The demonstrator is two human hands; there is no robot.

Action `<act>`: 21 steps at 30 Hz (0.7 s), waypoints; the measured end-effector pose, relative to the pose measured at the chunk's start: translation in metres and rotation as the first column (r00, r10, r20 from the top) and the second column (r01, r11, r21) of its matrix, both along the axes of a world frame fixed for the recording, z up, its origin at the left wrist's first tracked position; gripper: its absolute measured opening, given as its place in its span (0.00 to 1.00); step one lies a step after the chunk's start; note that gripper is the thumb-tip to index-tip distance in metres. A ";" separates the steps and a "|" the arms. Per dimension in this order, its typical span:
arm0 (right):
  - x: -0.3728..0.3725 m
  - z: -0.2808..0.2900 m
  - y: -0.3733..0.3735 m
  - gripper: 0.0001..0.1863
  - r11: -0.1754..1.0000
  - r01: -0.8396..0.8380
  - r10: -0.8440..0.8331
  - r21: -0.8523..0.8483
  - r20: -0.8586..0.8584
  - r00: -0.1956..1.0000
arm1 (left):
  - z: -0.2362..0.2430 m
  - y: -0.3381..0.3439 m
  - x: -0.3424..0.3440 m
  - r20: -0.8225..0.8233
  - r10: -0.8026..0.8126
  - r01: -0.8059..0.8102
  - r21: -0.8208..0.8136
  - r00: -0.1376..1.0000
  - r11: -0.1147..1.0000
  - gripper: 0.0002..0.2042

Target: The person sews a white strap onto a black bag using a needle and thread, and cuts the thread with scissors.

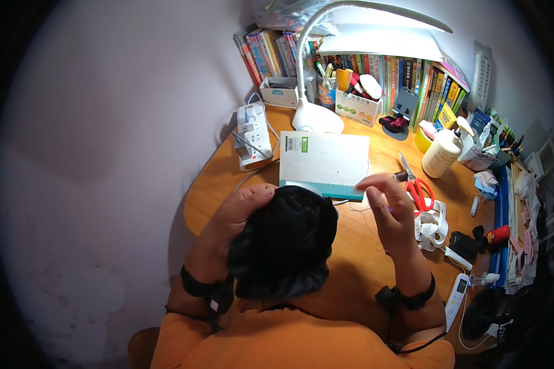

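A bunched piece of black cloth (283, 240) hangs in front of my chest, gathered and shiny along its lower folds. My left hand (246, 206) is closed on its upper left edge, thumb on top. Raised to the right of the cloth and apart from it, my right hand (391, 206) has its thumb and forefinger bent toward each other, slightly blurred. A fine dark thread shows below those fingers; what they pinch is too small to make out. Behind the hands lies a white and teal notebook (324, 160). Red-handled scissors (420, 195) lie just beyond my right hand.
White elastic band (434, 226) lies coiled right of my right hand. A white lamp (317, 120) stands behind the notebook, with a power strip (252, 138) to its left. A pump bottle (442, 154) and a blue tray (503, 221) stand at right. Books (406, 74) line the back.
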State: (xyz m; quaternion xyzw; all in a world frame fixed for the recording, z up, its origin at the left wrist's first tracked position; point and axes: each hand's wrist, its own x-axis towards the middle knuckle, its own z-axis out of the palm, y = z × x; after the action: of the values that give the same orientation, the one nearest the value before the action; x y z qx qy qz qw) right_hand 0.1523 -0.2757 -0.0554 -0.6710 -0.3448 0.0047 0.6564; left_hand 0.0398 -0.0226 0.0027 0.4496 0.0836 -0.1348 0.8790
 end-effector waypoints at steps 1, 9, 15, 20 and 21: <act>0.001 -0.010 0.004 0.12 0.954 -0.251 0.288 0.164 -0.273 0.918 | -0.002 -0.003 0.001 0.000 -0.001 0.001 0.000 1.000 1.000 0.14; -0.018 -0.041 0.025 0.14 0.810 -0.379 0.584 0.448 -0.684 0.438 | -0.022 -0.007 0.001 0.038 -0.022 0.017 0.127 0.999 0.992 0.12; -0.020 -0.046 0.027 0.14 0.664 -0.258 0.748 0.702 -0.617 0.244 | -0.049 0.012 -0.014 -0.012 -0.042 0.044 0.265 0.999 0.963 0.09; -0.015 -0.047 0.024 0.16 0.662 -0.236 0.748 0.711 -0.610 0.261 | -0.050 0.030 -0.026 0.078 0.075 -0.092 0.229 0.994 0.969 0.10; -0.013 -0.044 0.023 0.17 0.690 -0.232 0.721 0.685 -0.627 0.293 | -0.050 0.033 -0.028 0.111 0.111 -0.136 0.241 0.988 0.961 0.10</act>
State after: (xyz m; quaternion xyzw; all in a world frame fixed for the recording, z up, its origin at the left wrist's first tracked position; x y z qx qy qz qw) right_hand 0.1391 -0.2523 -0.0989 -0.2469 -0.1416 0.4645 0.8386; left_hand 0.0122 0.0103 -0.0468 0.5556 0.0851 -0.0464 0.8258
